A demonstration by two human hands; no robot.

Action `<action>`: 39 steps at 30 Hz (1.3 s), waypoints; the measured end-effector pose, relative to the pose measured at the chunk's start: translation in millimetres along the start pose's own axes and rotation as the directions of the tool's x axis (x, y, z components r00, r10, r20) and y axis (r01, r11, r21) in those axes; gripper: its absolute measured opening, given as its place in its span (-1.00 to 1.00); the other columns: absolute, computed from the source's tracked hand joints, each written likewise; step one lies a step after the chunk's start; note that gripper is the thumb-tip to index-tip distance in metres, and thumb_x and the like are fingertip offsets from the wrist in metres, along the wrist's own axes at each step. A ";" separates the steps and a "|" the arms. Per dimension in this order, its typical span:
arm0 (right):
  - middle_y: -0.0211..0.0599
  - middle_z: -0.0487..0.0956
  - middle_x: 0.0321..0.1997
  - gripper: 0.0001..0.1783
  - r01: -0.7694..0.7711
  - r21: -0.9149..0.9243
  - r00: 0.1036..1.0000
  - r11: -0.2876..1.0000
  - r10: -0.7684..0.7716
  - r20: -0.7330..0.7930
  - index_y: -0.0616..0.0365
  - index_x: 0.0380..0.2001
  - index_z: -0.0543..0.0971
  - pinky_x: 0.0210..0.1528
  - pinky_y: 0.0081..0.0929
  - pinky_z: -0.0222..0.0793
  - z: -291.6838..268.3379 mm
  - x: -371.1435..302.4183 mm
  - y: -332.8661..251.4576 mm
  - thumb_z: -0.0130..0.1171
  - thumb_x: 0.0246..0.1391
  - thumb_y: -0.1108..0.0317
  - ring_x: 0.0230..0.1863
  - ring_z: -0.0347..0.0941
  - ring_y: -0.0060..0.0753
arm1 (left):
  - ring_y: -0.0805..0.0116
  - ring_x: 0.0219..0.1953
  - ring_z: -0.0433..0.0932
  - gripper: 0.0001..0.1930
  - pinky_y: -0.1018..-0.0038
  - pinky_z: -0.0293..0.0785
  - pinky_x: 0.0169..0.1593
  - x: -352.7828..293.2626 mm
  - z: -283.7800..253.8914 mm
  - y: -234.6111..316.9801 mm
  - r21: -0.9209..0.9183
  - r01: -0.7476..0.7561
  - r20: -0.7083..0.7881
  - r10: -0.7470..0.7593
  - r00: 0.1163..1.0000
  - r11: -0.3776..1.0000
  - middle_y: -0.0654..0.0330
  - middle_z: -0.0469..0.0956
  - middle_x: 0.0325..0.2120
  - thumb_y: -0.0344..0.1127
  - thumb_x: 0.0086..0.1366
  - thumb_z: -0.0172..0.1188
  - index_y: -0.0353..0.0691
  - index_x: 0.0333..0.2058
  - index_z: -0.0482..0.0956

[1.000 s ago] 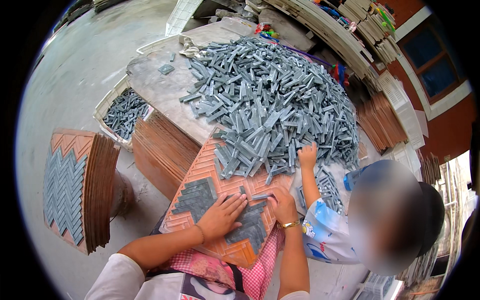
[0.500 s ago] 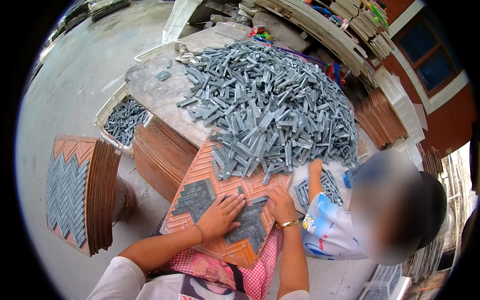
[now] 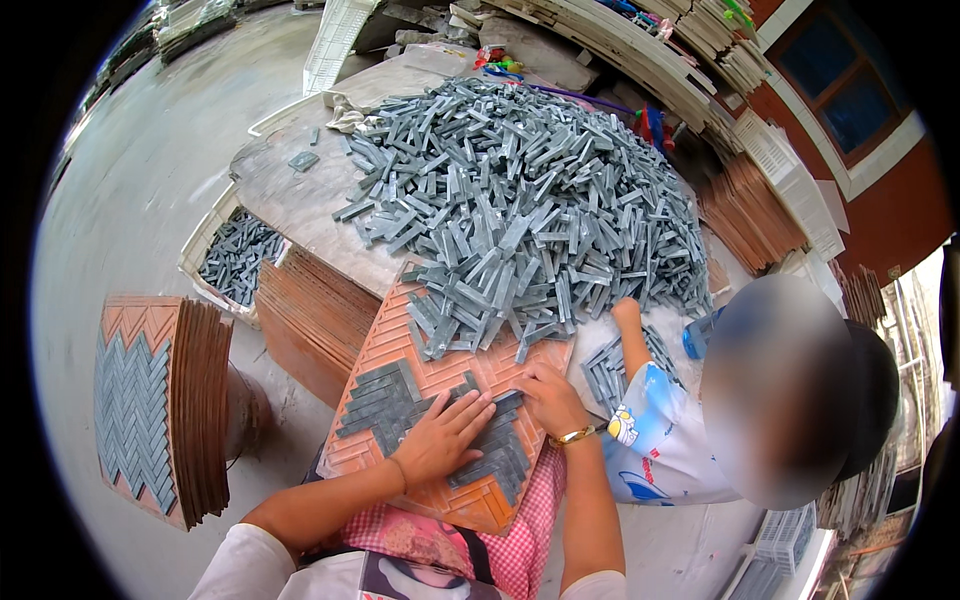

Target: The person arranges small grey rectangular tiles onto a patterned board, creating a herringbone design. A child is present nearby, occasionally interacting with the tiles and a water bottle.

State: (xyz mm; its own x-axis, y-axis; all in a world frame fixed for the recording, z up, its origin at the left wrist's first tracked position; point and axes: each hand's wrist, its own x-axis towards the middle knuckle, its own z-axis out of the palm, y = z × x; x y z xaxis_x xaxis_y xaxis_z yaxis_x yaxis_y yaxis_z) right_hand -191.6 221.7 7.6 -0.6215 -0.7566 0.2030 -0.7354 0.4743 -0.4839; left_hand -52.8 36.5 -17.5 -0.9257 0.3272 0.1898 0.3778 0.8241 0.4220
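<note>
Pink-and-white checked cloth (image 3: 535,500) over the lap; across it the near corner of an orange grooved tray (image 3: 488,507), part-filled with dark grey rectangular strips (image 3: 497,452) in a zigzag. If the lap shifts, the tray could tilt and unseat the strips, none visibly fastened. Left hand (image 3: 447,437) lies palm down on the tray's middle, fingers extended and close together, nothing seen in its grasp; too much weight there might slide strips out of line. Right hand (image 3: 552,402) comes in from the right, wrist over the tray's edge, fingers bent, thumb side at a single dark grey strip (image 3: 509,400); whether it pinches or only presses, cannot tell. A strip set askew could ride up on its neighbours; fingertips could get nipped. Beyond, a heap of loose blue-grey stone-like strips (image 3: 540,220) overlaps the tray's far part; a knock could send pieces down over the laid rows. Another person's bare hand (image 3: 627,313) is at the heap's near right edge, close enough that a pull there might start such a slide.
</note>
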 end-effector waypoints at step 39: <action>-0.10 0.59 -0.36 -0.80 -0.462 0.232 0.787 0.856 0.516 -0.338 0.21 -0.29 0.57 -0.30 -0.38 0.44 30.3 -90.3 -51.8 0.14 -0.07 0.49 -0.34 0.55 -0.16 | 0.17 0.31 0.05 -0.21 0.10 -0.08 0.31 35.4 17.7 6.5 0.104 0.045 -0.009 -0.045 0.999 0.993 0.05 0.12 0.26 0.01 0.11 0.16 -0.34 0.22 0.13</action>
State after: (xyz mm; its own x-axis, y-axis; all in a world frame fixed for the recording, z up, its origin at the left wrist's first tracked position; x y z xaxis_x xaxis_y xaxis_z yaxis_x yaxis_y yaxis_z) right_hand -89.2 251.8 -11.5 -0.9599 -0.1988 0.1977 -0.2801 0.6507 -0.7058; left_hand -83.5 61.6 -23.7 -0.9414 0.2860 0.1786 0.3315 0.8819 0.3353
